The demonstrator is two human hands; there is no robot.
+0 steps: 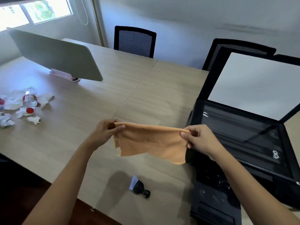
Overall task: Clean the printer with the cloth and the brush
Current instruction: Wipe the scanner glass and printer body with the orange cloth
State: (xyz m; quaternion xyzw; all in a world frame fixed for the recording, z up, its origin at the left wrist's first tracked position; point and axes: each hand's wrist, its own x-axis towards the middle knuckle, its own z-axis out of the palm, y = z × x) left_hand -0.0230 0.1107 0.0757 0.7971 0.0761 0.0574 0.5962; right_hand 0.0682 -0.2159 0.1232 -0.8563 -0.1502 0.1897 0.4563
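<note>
An orange cloth [151, 140] hangs stretched in the air between my two hands, above the wooden table [81, 111]. My left hand [107, 129] pinches its upper left corner and my right hand [198, 137] pinches its upper right corner. The black printer [243, 143] stands at the right with its scanner lid [256, 85] raised, showing the white lid pad and the dark glass. A small black brush [139, 187] with pale bristles lies on the table near the front edge, below the cloth.
A crushed plastic bottle [30, 98] and several crumpled white papers [9, 120] lie at the left. A grey-green desk divider [53, 54] stands at the back left. Two black mesh chairs [134, 41] are behind the table.
</note>
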